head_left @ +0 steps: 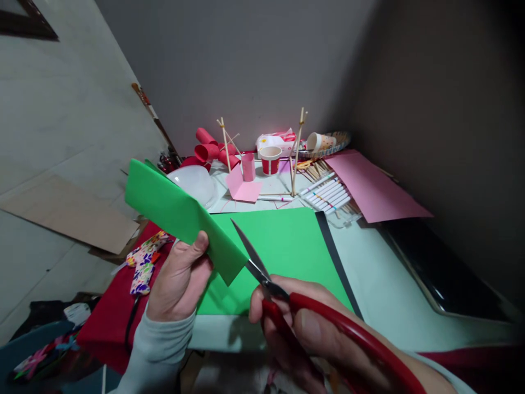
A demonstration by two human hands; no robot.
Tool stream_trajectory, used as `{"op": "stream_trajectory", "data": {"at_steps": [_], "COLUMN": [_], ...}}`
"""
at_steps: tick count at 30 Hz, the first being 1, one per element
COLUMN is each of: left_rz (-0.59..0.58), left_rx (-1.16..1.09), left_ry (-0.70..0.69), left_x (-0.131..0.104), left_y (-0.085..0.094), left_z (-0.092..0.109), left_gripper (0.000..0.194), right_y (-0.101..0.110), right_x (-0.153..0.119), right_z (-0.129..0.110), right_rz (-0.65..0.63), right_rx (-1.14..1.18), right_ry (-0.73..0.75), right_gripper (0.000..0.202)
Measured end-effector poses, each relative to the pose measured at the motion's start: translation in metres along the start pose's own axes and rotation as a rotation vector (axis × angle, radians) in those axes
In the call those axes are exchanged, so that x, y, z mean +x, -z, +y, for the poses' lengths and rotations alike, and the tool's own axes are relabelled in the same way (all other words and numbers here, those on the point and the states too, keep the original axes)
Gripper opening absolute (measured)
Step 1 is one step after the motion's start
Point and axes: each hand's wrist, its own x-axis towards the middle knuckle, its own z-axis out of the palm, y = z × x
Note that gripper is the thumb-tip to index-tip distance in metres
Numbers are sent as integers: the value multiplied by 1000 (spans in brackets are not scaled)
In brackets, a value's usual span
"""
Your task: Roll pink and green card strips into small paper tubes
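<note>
My left hand (pixel 182 276) pinches a folded piece of green paper (pixel 168 205), its thumb on the near face. My right hand (pixel 311 312) grips a pair of red-handled scissors (pixel 266 282). The scissors' blades stand apart around the paper's lower right corner, one blade above the edge and the other partly hidden by the sheet. Below both hands, a larger green sheet (pixel 287 241) lies flat on the table, with a strip of black sheet (pixel 336 257) showing along its right edge.
Behind are a red-and-white paper cup (pixel 270 160), stick frames (pixel 297 153), red paper tubes (pixel 206 152) and a white bowl (pixel 194 183). Markers (pixel 330 194) and a pink sheet (pixel 377 186) lie right, above a black glossy panel (pixel 443 268). A patterned glue gun (pixel 143 262) rests left.
</note>
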Motion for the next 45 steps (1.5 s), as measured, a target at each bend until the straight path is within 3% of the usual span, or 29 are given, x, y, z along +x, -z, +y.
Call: {"op": "stream_trajectory", "data": {"at_steps": [5,12,17,22,27,35,39,45], "left_rz": [8,28,59,51,15,79,102,115], "left_rx": [32,85,75,112,179,131,128,123], "left_ry": [45,70,72,53,67,90,100,102], "left_x": [0,1,1,-2,-7,-8,-11,-15], "left_y": [3,7,4,2,4,2,0,-1], "left_z": [-1,-2,2,2,-3,-4,-5,-6], "left_gripper": [34,39,39,34,36,41,42,43], "right_y": [1,6,-5,-11,-9,-4,-8,-9], "right_x": [2,9,5,-2,-5,4,2,4], "right_z": [17,34,30,27,28,23,15,18], "right_rz": [62,27,161,198,183,140,120,152], "right_rx": [35,-45,-64,-33,3,-159,-112,-103], "right_ry": [71,176,129,97,77,69,28,100], "right_gripper": [53,50,57,60,58,55,61,57]}}
